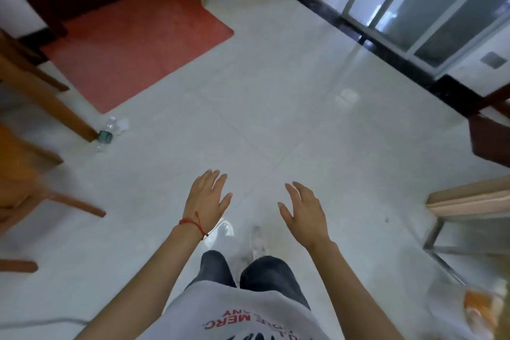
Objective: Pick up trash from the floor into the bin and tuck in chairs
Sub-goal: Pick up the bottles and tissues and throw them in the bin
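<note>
A clear plastic bottle (106, 134) with a teal label lies on the white tile floor at the left, against a wooden chair leg (55, 106). A crumpled white scrap (122, 124) rests just beside the bottle. My left hand (207, 197), a red string on its wrist, hovers above the floor with fingers spread and nothing in it. My right hand (305, 214) is held out the same way, empty. Both hands are well to the right of the bottle. An orange and clear wrapper (478, 310) lies at the lower right. No bin is in view.
A wooden chair (24, 188) fills the left edge. A red mat (138, 44) lies at the back left. A sliding glass door (430, 8) with a black sill runs along the right. A low light-wood table with metal legs (469, 201) stands at right.
</note>
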